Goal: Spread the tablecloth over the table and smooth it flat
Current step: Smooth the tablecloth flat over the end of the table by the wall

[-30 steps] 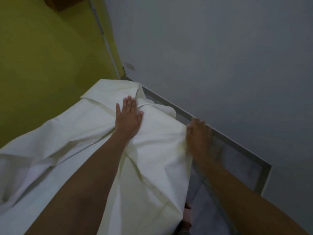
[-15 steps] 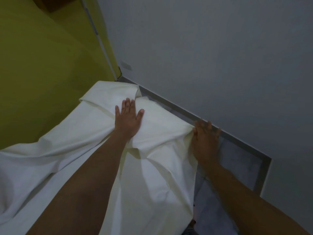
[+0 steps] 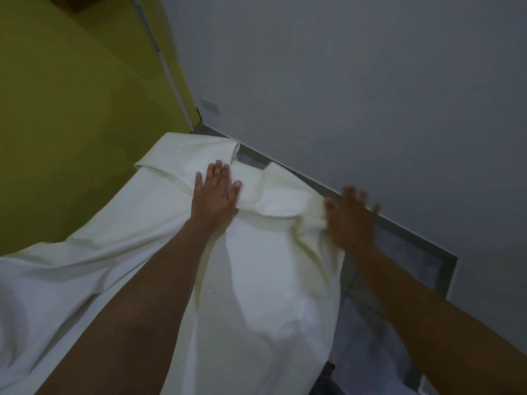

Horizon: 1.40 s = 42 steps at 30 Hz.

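Observation:
A cream-white tablecloth (image 3: 265, 280) lies rumpled over the table, which it hides, with folds bunched at the far end and its right side hanging down. My left hand (image 3: 215, 192) presses flat on the cloth near the far end, fingers together and extended. My right hand (image 3: 349, 220) is blurred at the cloth's right edge, fingers spread, touching the bunched fold; whether it grips the cloth is unclear.
A grey wall (image 3: 356, 95) runs close along the right, a yellow-green wall (image 3: 71, 124) on the left, meeting at a corner beyond the table. Grey tiled floor (image 3: 399, 266) with a dark skirting strip shows on the right.
My right hand has slid farther along the cloth's right edge towards the wall, dragging the fold outward. The left hand stays pressed in place. The bunched fold at the far end has shifted right.

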### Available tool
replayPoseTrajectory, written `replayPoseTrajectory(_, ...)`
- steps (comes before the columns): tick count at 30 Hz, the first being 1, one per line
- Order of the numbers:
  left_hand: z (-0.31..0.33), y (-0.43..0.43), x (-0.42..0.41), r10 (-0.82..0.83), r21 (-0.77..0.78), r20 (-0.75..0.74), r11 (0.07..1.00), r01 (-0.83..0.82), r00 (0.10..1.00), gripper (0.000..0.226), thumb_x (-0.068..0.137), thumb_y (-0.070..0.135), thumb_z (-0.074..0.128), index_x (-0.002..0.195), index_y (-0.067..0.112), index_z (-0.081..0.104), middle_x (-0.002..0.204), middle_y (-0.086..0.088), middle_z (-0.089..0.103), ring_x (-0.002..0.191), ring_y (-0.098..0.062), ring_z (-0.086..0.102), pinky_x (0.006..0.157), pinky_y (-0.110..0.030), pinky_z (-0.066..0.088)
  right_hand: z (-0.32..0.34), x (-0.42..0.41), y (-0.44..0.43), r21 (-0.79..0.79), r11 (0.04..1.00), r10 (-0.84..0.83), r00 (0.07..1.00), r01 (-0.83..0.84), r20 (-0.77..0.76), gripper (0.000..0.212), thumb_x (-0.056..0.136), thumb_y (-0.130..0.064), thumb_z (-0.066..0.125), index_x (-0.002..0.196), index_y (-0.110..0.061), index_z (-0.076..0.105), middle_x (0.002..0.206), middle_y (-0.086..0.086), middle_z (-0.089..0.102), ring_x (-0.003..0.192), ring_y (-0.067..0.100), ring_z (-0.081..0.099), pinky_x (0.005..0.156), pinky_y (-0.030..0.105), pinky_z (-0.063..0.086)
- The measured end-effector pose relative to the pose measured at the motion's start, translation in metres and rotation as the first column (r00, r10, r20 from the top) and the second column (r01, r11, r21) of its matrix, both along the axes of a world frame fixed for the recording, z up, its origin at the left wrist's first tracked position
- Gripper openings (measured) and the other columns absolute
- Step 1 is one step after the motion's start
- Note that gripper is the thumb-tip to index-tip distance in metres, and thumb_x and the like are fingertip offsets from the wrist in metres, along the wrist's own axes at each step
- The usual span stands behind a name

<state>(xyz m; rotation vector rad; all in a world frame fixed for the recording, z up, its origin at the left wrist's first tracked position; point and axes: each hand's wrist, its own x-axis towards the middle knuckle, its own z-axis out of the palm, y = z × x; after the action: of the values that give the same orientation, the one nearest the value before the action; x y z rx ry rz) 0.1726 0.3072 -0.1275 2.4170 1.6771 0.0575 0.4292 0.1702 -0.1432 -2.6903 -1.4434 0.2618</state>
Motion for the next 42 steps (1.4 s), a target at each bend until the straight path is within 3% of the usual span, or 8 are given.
replayPoseTrajectory(2, -0.001, 0.004, -0.001, 0.005, 0.005, 0.009, 1.000, -0.005, 1.000, 0.060, 0.101, 0.043, 0.014, 0.152, 0.012, 0.008, 0.162, -0.004, 0.003, 0.148, -0.015, -0.003, 0.119, -0.042, -0.008, 0.001, 0.029, -0.010, -0.046, 0.988, -0.151, 0.988, 0.150, -0.015, 0.082, 0.092, -0.053, -0.003, 0.144, 0.002, 0.028, 0.151, 0.022, 0.031, 0.141, 0.038, 0.023, 0.112, 0.063, 0.011)
replayPoseTrajectory(4, -0.003, 0.006, 0.001, 0.011, 0.036, 0.005, 0.999, -0.011, 1.000, 0.060, 0.101, 0.042, 0.014, 0.152, 0.012, 0.009, 0.161, -0.004, 0.004, 0.149, -0.015, -0.002, 0.119, -0.044, -0.008, 0.010, 0.035, -0.012, -0.065, 0.980, -0.193, 0.981, 0.190, -0.035, 0.063, 0.099, -0.040, 0.014, 0.146, 0.000, 0.023, 0.155, 0.018, 0.024, 0.144, 0.036, 0.014, 0.113, 0.061, 0.007)
replayPoseTrajectory(9, -0.006, -0.012, 0.003, 0.037, 0.148, 0.029, 0.988, -0.041, 0.999, 0.062, 0.100, 0.042, 0.013, 0.151, 0.006, 0.016, 0.160, -0.011, 0.014, 0.149, -0.022, 0.007, 0.118, -0.050, -0.002, 0.025, -0.034, 0.010, 0.140, 0.990, 0.017, 0.998, -0.008, -0.061, 0.057, 0.098, -0.032, 0.025, 0.147, -0.003, 0.023, 0.155, 0.018, 0.023, 0.144, 0.036, 0.015, 0.114, 0.057, 0.004)
replayPoseTrajectory(15, -0.012, -0.019, -0.008, 0.083, 0.095, -0.011, 0.992, -0.082, 0.996, 0.070, 0.096, 0.048, 0.003, 0.151, 0.005, 0.014, 0.159, -0.012, 0.013, 0.148, -0.024, 0.008, 0.118, -0.048, -0.002, 0.010, -0.098, 0.017, 0.114, 0.977, 0.188, 0.981, -0.182, -0.046, 0.077, 0.086, -0.049, -0.002, 0.150, -0.007, 0.011, 0.159, 0.012, 0.010, 0.147, 0.028, 0.002, 0.113, 0.046, -0.015)
replayPoseTrajectory(27, 0.001, 0.089, -0.055, 0.118, -0.048, -0.148, 0.991, -0.127, 0.982, 0.068, 0.099, 0.050, 0.005, 0.151, 0.006, -0.002, 0.161, -0.010, -0.003, 0.148, -0.023, -0.003, 0.119, -0.049, -0.004, 0.001, -0.063, 0.035, 0.125, 0.985, 0.108, 0.990, -0.119, 0.089, 0.072, 0.095, -0.050, 0.008, 0.145, -0.003, 0.032, 0.151, 0.016, 0.034, 0.143, 0.033, 0.022, 0.117, 0.051, 0.003)
replayPoseTrajectory(33, 0.008, 0.119, -0.057, 0.179, 0.136, -0.116, 0.977, -0.162, 0.977, 0.065, 0.102, 0.044, 0.018, 0.149, 0.000, 0.016, 0.158, -0.018, 0.016, 0.147, -0.030, 0.010, 0.116, -0.056, 0.001, -0.002, -0.073, 0.037, 0.154, 0.986, 0.047, 0.988, -0.070, 0.150, 0.064, 0.097, -0.043, 0.016, 0.145, -0.004, 0.032, 0.152, 0.015, 0.032, 0.144, 0.031, 0.021, 0.114, 0.052, -0.004)
replayPoseTrajectory(38, -0.012, 0.118, -0.035, 0.165, 0.022, 0.004, 0.986, -0.165, 0.986, 0.064, 0.101, 0.044, 0.014, 0.151, 0.004, 0.011, 0.160, -0.014, 0.010, 0.148, -0.027, 0.003, 0.117, -0.054, 0.007, -0.003, -0.071, 0.036, 0.164, 0.983, 0.052, 0.985, -0.080, 0.166, 0.060, 0.097, -0.041, 0.019, 0.143, -0.006, 0.037, 0.150, 0.013, 0.037, 0.142, 0.029, 0.028, 0.115, 0.049, -0.001)
replayPoseTrajectory(42, -0.015, 0.135, -0.041, 0.077, 0.008, -0.170, 0.997, -0.076, 0.982, 0.063, 0.094, 0.044, 0.011, 0.148, 0.014, 0.026, 0.157, -0.019, 0.013, 0.144, -0.039, 0.004, 0.112, -0.063, 0.014, -0.003, -0.071, 0.037, 0.163, 0.983, 0.061, 0.986, -0.087, 0.158, 0.058, 0.097, -0.040, 0.022, 0.141, -0.007, 0.041, 0.146, 0.011, 0.044, 0.136, 0.027, 0.039, 0.114, 0.045, 0.001)
